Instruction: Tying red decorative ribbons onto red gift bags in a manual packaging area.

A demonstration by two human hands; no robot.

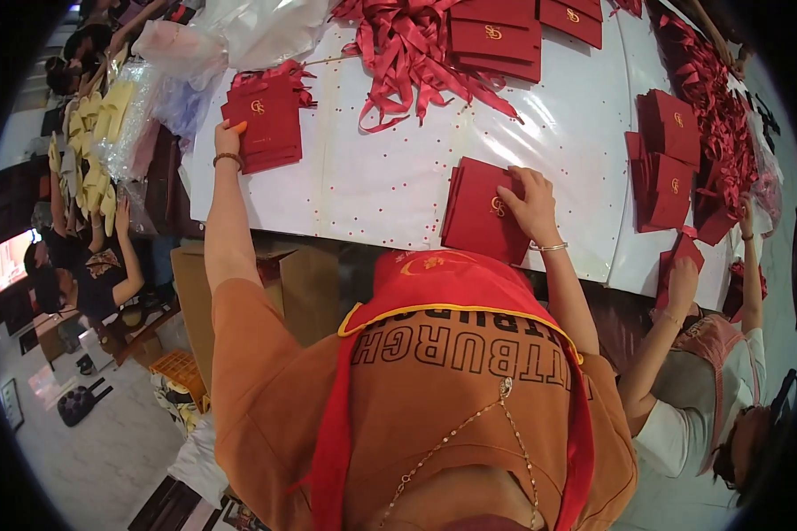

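My left hand (228,140) grips the left edge of a stack of flat red gift bags (273,122), its thumb on top. An orange cover sits on that thumb. Red ribbon handles bunch at the stack's far end, and gold emblems mark the bags. Close to the table's near edge, a second stack of red gift bags (480,217) lies slightly fanned. My right hand (533,208) holds it at the far right corner, thumb across the top face and the other fingers bent at the edge. Their tips are partly hidden.
The white table (354,177) is scattered with red dots. Loose red ribbons (407,62) and more bags (496,40) lie at the far side. A co-worker (700,380) handles red bags at the right, beside further stacks (669,133). Clear plastic (266,35) covers the far left corner.
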